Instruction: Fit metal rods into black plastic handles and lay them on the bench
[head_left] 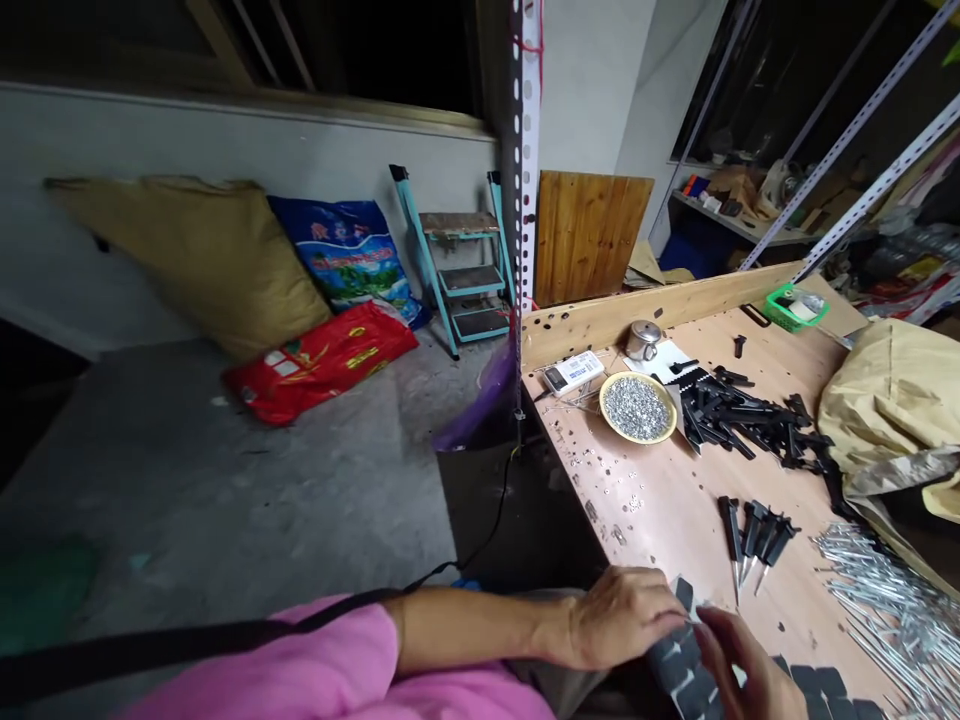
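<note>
My left hand (622, 615) reaches across the near edge of the wooden table (675, 500), fingers curled over a stack of dark grey flat pieces (686, 660). My right hand (750, 665) meets it from the lower right, fingers bent and pinching at the same grey pieces. More grey pieces (825, 690) lie along the bottom edge. Just beyond the hands sit a few black pointed parts (754, 540). A pile of thin metal pins (892, 600) lies to the right.
A yellow bowl of small silver bits (637, 408), a heap of black parts (750, 415), a metal cup (643, 340) and a white device (574, 372) stand farther back. A tan sack (892, 410) lies right. Sacks and a step stool (465, 270) stand on the floor, left.
</note>
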